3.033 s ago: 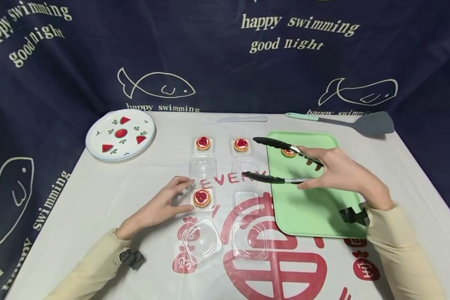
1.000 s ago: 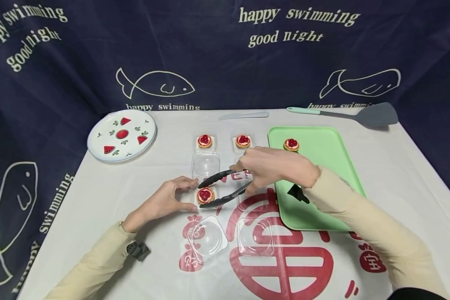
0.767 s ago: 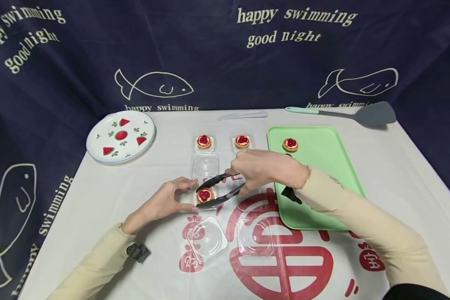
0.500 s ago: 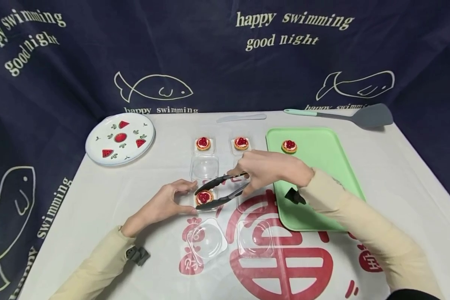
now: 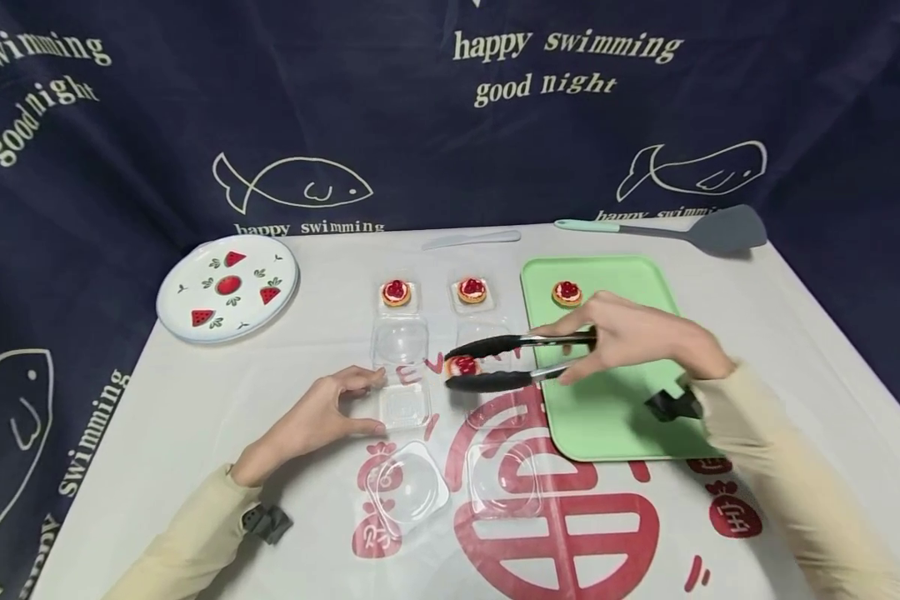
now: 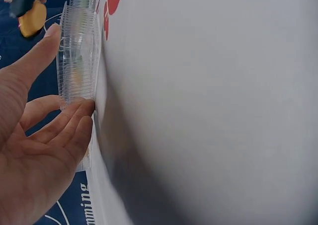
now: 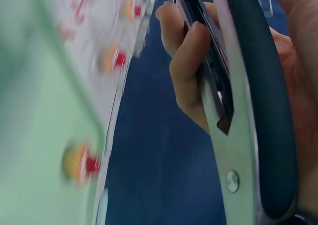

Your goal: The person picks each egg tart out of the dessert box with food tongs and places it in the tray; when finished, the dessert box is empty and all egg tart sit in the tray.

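My right hand grips black-tipped metal tongs, whose tips pinch a small red-topped tart. The tart is raised above the table, between the left and right columns of clear boxes. My left hand holds a clear plastic box at its left side, thumb at the near corner and fingers at the far one; nothing lies in that box. In the left wrist view the thumb and fingers sit at the ribbed wall of the box. The right wrist view shows fingers wrapped round the tongs' handle.
Two more tarts sit in clear boxes at the back. A green tray on the right bears one tart. A watermelon-patterned plate, a pale knife and a grey spatula lie along the far side.
The tongs, first held over the tray's edge, went to the tart in the left hand's box, closed on it and lifted it out to the right. My left hand stays at the box.
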`<state>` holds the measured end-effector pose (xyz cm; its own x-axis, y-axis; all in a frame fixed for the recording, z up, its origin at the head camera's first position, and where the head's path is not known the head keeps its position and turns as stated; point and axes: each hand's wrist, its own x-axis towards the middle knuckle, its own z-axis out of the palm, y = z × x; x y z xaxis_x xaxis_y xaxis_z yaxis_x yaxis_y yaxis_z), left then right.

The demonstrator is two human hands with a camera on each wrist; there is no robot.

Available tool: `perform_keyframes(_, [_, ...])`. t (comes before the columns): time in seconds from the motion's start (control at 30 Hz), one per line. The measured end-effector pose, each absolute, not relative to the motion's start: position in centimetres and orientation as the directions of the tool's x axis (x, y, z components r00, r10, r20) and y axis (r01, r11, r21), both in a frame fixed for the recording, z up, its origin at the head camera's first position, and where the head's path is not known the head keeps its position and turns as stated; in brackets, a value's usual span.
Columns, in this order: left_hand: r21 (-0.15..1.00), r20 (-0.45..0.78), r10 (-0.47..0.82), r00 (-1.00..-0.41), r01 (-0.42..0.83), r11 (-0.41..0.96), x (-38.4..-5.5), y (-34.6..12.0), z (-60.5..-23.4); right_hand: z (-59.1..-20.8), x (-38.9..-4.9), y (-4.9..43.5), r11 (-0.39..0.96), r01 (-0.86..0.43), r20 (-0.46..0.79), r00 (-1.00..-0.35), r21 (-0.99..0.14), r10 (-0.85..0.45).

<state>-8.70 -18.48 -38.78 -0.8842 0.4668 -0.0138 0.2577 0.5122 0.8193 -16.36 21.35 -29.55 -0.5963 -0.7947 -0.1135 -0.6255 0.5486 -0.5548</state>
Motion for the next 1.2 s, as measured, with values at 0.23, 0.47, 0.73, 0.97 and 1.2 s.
perform_keyframes(0.23, [0.814, -0.042, 0.46, -0.887, 0.237, 0.53, -8.5, -18.2, -38.4, -29.3, -15.7, 29.9, 0.731, -0.434, -0.103, -0.821, -0.526, -0.562])
perform_keyframes(0.47, [0.813, -0.053, 0.45, -0.891, 0.223, 0.538, -8.2, -18.1, -38.3, -30.7, -15.4, 36.5, 0.84, -0.269, -0.04, -0.945, -0.47, -0.325])
perform_keyframes(0.73, [0.838, -0.039, 0.456, -0.889, 0.219, 0.499, -8.1, -17.8, -38.3, -32.2, -16.3, 39.8, 0.872, -0.235, -0.009, -0.964, -0.43, -0.265])
perform_keyframes(0.97, [0.837, -0.056, 0.451, -0.891, 0.205, 0.507, -7.9, -17.8, -38.3, -32.4, -17.1, 39.8, 0.894, -0.239, -0.016, -0.964, -0.379, -0.265])
perform_keyframes(1.2, [0.79, -0.094, 0.473, -0.876, 0.224, 0.571, -8.2, -17.8, -37.6, -32.6, -17.5, 39.3, 0.899, -0.246, -0.034, -0.96, -0.361, -0.277])
